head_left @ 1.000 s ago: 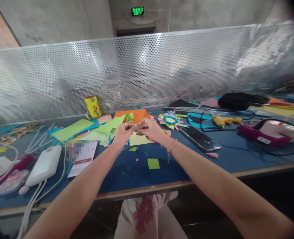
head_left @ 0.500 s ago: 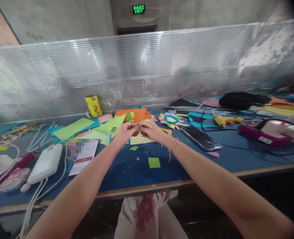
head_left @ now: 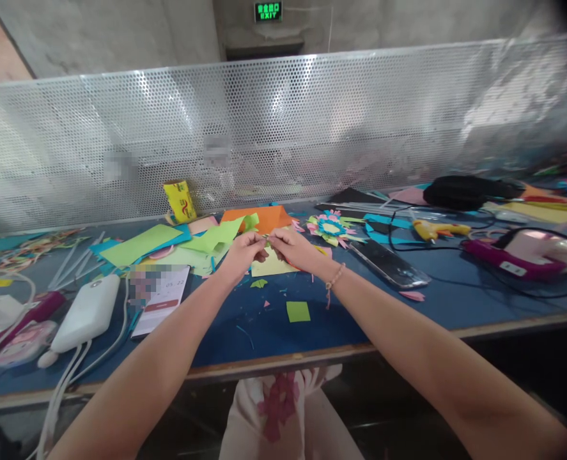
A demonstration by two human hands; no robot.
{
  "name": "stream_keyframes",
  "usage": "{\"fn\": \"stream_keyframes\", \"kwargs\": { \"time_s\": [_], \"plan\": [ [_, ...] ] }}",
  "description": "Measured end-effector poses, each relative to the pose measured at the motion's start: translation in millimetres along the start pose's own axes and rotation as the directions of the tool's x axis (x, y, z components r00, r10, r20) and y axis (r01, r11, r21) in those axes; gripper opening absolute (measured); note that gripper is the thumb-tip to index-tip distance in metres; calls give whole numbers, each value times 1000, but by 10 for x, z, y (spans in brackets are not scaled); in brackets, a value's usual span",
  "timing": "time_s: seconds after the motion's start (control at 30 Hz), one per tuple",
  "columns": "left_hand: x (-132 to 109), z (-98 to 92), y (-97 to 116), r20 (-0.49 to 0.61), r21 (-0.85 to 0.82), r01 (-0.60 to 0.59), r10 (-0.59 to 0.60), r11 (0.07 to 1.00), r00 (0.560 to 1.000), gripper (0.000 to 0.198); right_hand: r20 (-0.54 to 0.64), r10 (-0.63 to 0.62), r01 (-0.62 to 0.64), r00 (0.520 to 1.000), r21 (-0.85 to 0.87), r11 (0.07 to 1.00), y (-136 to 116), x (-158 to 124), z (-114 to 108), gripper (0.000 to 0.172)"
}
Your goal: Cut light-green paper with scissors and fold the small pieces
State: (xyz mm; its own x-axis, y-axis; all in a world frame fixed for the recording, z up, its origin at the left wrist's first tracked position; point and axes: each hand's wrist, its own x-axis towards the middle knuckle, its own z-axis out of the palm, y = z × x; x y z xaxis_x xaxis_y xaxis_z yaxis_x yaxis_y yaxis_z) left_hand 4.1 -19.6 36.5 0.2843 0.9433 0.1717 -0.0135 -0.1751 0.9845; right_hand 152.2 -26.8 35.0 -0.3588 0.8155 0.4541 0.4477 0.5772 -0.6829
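Both hands meet over a pale yellow sheet (head_left: 276, 264), fingertips almost touching. My left hand (head_left: 245, 254) is closed in a pinch, and so is my right hand (head_left: 289, 249); whatever sits between the fingertips is too small to make out. Just below them lies a small folded green piece (head_left: 259, 283), and nearer the front edge a green paper square (head_left: 297, 311). An orange sheet (head_left: 264, 218) lies behind the hands. To their right is a layered paper flower (head_left: 331, 227) in blue, pink and green.
Left of the hands are a phone (head_left: 162, 300), a white power bank (head_left: 87, 313) with cables, and green sheets (head_left: 144, 245). On the right lie a dark phone (head_left: 389, 264), a yellow glue gun (head_left: 439, 230) and a purple power strip (head_left: 513, 257). A perforated metal screen (head_left: 273, 134) stands behind.
The hands stay together at nearly the same spot, with the fingertips slightly shifted. More of the pale yellow sheet shows between them. The camera view has moved slightly.
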Motion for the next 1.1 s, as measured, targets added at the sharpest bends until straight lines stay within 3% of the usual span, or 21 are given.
{"fn": "stream_keyframes", "kwargs": {
  "time_s": [0.17, 0.3, 0.4, 0.57, 0.93, 1.1],
  "plan": [
    [-5, -15, 8, -18, 45, -71, 72, 996, 997, 19, 10, -3, 3, 1000, -42, 999, 2, 1, -22, 28],
    [7, -30, 15, -42, 63, -112, 114, 992, 993, 15, -65, 48, -51, 997, -40, 998, -9, 11, -19, 21],
    [35, -38, -24, -90, 24, -100, 101, 995, 991, 15, -143, -52, 25, 988, -178, 984, -6, 12, -12, 9],
    [63, -40, -86, -118, -10, -96, 95, 995, 988, 11, -218, -154, 101, 964, -237, 966, 31, 16, -10, 19],
    [34, 2, -88, -63, -139, -78, 70, 987, 996, 15, -302, -328, 228, 895, -320, 920, 75, 14, -44, 16],
    [37, 18, -74, -95, -180, -72, 56, 981, 994, 13, -292, -384, 278, 876, -346, 896, 107, 9, -40, 18]
  ]
}}
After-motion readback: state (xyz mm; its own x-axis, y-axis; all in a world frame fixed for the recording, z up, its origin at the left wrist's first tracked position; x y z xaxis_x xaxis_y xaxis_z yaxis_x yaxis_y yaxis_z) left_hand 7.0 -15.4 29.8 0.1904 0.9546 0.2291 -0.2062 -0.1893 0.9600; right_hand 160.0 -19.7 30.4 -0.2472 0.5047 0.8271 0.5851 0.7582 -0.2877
